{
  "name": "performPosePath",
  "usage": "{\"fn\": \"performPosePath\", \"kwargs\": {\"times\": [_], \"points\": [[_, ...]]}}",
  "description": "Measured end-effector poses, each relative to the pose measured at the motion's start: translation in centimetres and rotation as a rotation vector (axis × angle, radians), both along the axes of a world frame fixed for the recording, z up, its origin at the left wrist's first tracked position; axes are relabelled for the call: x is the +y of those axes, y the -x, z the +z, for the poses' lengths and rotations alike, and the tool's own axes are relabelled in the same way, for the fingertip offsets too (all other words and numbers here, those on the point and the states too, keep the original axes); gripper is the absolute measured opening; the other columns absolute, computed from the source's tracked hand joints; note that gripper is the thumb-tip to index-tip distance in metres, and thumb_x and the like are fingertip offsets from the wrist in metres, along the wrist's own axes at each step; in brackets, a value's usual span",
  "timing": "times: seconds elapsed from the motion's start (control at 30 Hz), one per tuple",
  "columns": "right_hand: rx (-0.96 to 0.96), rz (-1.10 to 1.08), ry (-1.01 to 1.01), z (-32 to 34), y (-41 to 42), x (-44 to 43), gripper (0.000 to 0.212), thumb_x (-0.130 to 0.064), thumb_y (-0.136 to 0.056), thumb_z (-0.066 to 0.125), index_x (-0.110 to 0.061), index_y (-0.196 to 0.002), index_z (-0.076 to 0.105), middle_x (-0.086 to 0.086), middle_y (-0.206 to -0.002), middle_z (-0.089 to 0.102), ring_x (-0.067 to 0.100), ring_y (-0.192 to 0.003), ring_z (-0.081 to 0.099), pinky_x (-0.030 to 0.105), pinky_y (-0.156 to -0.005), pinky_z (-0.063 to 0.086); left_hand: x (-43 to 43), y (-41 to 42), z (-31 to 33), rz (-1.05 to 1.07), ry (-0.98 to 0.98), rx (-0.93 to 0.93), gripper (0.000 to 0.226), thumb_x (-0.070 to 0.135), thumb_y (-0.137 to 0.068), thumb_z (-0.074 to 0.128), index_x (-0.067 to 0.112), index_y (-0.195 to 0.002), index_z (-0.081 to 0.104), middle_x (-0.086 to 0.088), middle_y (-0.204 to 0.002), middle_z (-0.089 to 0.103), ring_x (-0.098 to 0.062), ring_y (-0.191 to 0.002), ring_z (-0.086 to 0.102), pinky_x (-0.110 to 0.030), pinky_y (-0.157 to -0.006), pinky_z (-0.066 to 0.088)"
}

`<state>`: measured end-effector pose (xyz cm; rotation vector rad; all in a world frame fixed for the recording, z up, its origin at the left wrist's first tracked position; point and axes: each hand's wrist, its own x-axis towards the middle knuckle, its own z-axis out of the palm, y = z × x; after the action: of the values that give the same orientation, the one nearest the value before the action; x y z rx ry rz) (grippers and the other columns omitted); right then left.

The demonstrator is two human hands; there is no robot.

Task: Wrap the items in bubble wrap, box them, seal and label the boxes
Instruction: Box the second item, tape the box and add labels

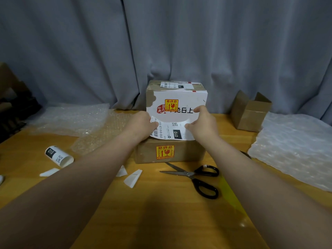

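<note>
Two hands, left hand (142,123) and right hand (202,121), pinch a shipping label (172,131) by its side edges (paper curling) over the low brown box (188,152); it reads "010" and, apparently, "010-010-L30-551". The box's yellow sticker (165,151) says 易碎品.

Backdrop: grey curtain (89,42), in heavy vertical folds, filled the whole rear of the view down to table level.
Furniture: wooden table (161,212), yellow-orange top, smooth, with small pale glints near its right front.
Far left: dark stacked shapes (16,112), indistinct in shadow.
Light: soft, even.
</note>
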<state>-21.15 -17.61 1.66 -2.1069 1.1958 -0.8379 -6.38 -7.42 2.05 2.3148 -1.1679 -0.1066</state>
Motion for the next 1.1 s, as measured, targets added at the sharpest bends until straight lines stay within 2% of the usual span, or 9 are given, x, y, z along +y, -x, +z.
{"fn": "performPosePath", "kwargs": {"times": [0.17, 0.3, 0.6, 0.7, 0.8, 0.87, 0.97, 1.03, 1.1], "points": [[-0.013, -0.019, -0.068, 0.3, -0.2, -0.5, 0.046, -0.010, -0.089, 0.066, -0.015, -0.127, 0.042, 0.008, -0.132, 0.054, 0.025, -0.115, 0.054, 0.030, -0.078, 0.052, -0.2, -0.1, -0.4, -0.005, 0.015, 0.008, 0.016, 0.029, -0.093, 0.057, 0.017, -0.084, 0.054, -0.006, -0.106, 0.068, -0.023, -0.091, 0.064, -0.032, -0.071, 0.051], [0.048, -0.009, -0.045, 0.7, -0.5, -0.8, 0.043, -0.012, -0.089, 0.065, -0.012, -0.126, 0.044, 0.009, -0.130, 0.055, 0.025, -0.112, 0.054, 0.029, -0.076, 0.047, -0.3, -0.2, -0.5, 0.005, 0.003, 0.001, 0.014, 0.029, -0.093, 0.056, 0.017, -0.086, 0.055, -0.005, -0.105, 0.068, -0.022, -0.090, 0.063, -0.028, -0.066, 0.047], [0.132, 0.012, -0.006, 0.5, -1.0, -1.2, 0.039, -0.013, -0.089, 0.065, -0.010, -0.123, 0.048, 0.011, -0.129, 0.055, 0.028, -0.113, 0.053, 0.036, -0.086, 0.051, -0.4, 0.1, -0.3, 0.007, -0.004, -0.005, 0.021, 0.026, -0.093, 0.055, 0.009, -0.104, 0.061, -0.007, -0.108, 0.066, -0.022, -0.089, 0.061, -0.026, -0.062, 0.043], [0.142, 0.020, 0.003, 0.6, -0.9, -1.3, 0.040, -0.013, -0.088, 0.066, -0.009, -0.123, 0.047, 0.011, -0.130, 0.055, 0.029, -0.113, 0.054, 0.035, -0.085, 0.050, -0.3, 0.3, -0.2, 0.013, -0.009, -0.022, 0.022, 0.025, -0.094, 0.054, 0.007, -0.103, 0.061, -0.009, -0.106, 0.066, -0.019, -0.079, 0.055, -0.024, -0.050, 0.036], [0.156, 0.027, 0.054, 0.4, -1.1, -1.1, 0.038, -0.011, -0.089, 0.065, -0.009, -0.122, 0.047, 0.012, -0.129, 0.055, 0.030, -0.113, 0.054, 0.036, -0.085, 0.050, -0.3, 0.3, -0.3, 0.015, -0.009, -0.027, 0.013, 0.024, -0.093, 0.054, 0.012, -0.089, 0.058, -0.009, -0.103, 0.066, -0.019, -0.078, 0.055, -0.024, -0.048, 0.034], [0.177, 0.015, 0.092, 0.1, -1.1, -0.9, 0.040, -0.012, -0.089, 0.065, -0.011, -0.123, 0.045, 0.013, -0.128, 0.052, 0.030, -0.114, 0.052, 0.037, -0.088, 0.049, -0.2, 0.4, -0.3, 0.015, -0.006, -0.023, 0.016, 0.024, -0.094, 0.054, 0.010, -0.094, 0.060, -0.009, -0.104, 0.066, -0.019, -0.078, 0.056, -0.025, -0.048, 0.034], [0.338, -0.066, 0.423, -0.1, -0.2, -0.2, 0.045, -0.028, -0.091, 0.061, -0.016, -0.131, 0.044, 0.011, -0.132, 0.043, 0.028, -0.123, 0.039, 0.037, -0.101, 0.035, -0.1, 0.4, -0.4, 0.006, 0.022, 0.004, 0.022, 0.025, -0.094, 0.053, 0.008, -0.105, 0.061, -0.007, -0.109, 0.066, -0.022, -0.088, 0.061, -0.026, -0.052, 0.037], [0.408, 0.120, 0.589, -0.5, 0.0, 0.9, 0.048, -0.037, -0.099, 0.044, -0.018, -0.142, 0.038, 0.008, -0.147, 0.037, 0.024, -0.136, 0.030, 0.037, -0.113, 0.019, 0.0, 0.4, -0.4, -0.001, 0.034, 0.010, 0.015, 0.025, -0.094, 0.053, 0.012, -0.097, 0.060, -0.008, -0.109, 0.066, -0.022, -0.088, 0.060, -0.026, -0.054, 0.037], [0.545, 0.381, 0.556, -1.6, -0.1, 2.4, 0.063, -0.052, -0.100, 0.023, -0.017, -0.151, 0.022, 0.004, -0.158, 0.021, 0.017, -0.146, 0.015, 0.037, -0.118, 0.000, 0.1, 0.4, -0.4, -0.006, 0.040, 0.003, 0.011, 0.025, -0.094, 0.053, 0.014, -0.090, 0.057, -0.008, -0.107, 0.066, -0.020, -0.083, 0.056, -0.027, -0.053, 0.034]]}}
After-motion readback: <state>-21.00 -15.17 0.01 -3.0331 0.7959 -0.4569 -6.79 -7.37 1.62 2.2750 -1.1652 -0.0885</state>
